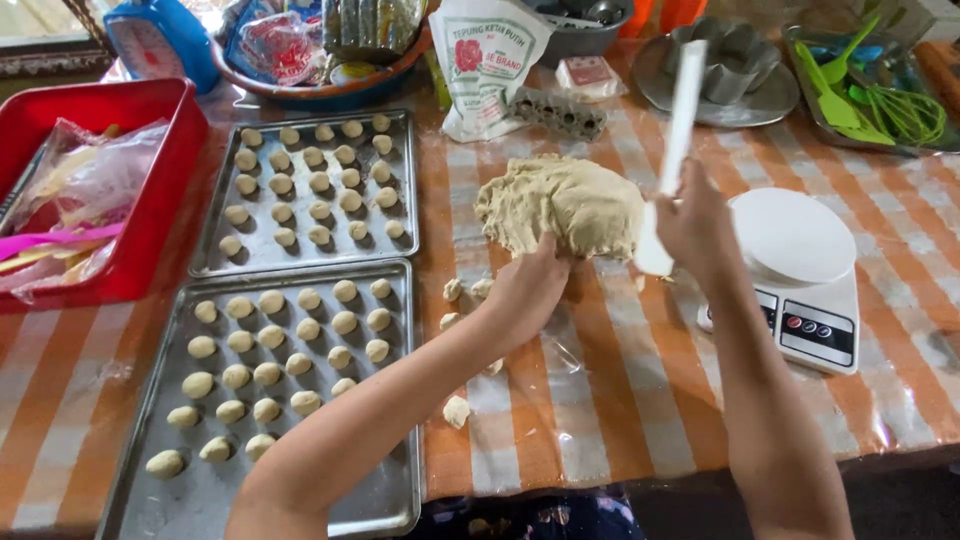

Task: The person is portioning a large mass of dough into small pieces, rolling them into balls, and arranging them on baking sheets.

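Two trays sit off my left forearm. Far tray: rows of dough balls fill most of it, a bare strip along the near edge. Near tray: balls cover its upper and left part; the lower right is bare metal. So I judge the shaping more than half done, with room for more rows and a big dough mass uncut.

Left hand: fingers curled onto the near edge of the mass, touching it; whether they pinch a piece off or only press, I cannot tell, since the fingertips are tucked under.

Right hand: closed around a white spatula, blade up and away from me, lower end just beside the mass's right edge.

The mass lies directly ahead of the left hand and to the left of the right. Loose bits lie on the cloth just left of my left wrist, one more nearer me. White scale stands just right of the right wrist, pan bare.
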